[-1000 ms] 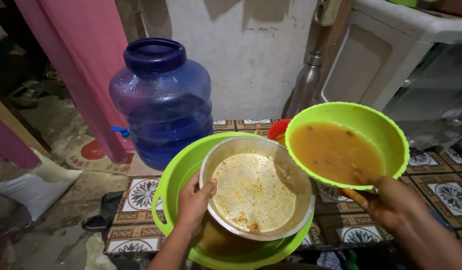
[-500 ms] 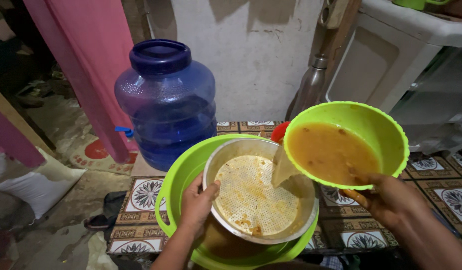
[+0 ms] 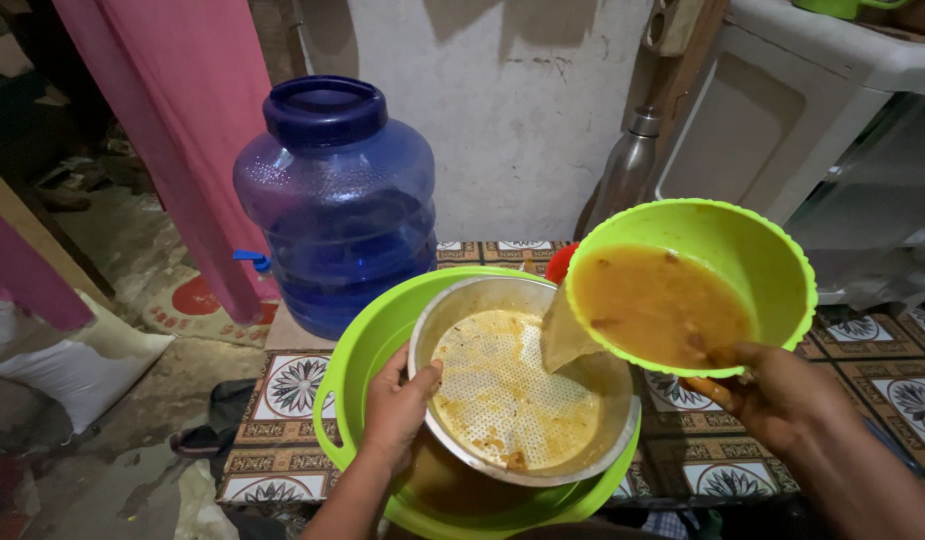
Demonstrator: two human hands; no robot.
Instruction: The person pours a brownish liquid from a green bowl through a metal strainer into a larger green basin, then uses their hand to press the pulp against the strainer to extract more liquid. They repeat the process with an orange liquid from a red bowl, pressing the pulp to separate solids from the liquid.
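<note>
My left hand grips the left rim of a round metal strainer with a perforated bottom. The strainer rests tilted inside a large green basin. My right hand holds a smaller green bowl by its lower rim, tipped to the left. Brownish-orange liquid with bits in it fills the bowl, and a stream runs over its left lip into the strainer. Orange residue coats the strainer's holes.
A big blue water jug stands behind the basin against a white wall. A steel bottle leans by the wall, a red thing below it. Patterned tiles cover the surface. A pink curtain hangs left; white plastic drawers stand right.
My right hand has tipped the small green bowl further left and lower, and liquid has started running into the strainer. My left hand stays on the strainer's rim.
</note>
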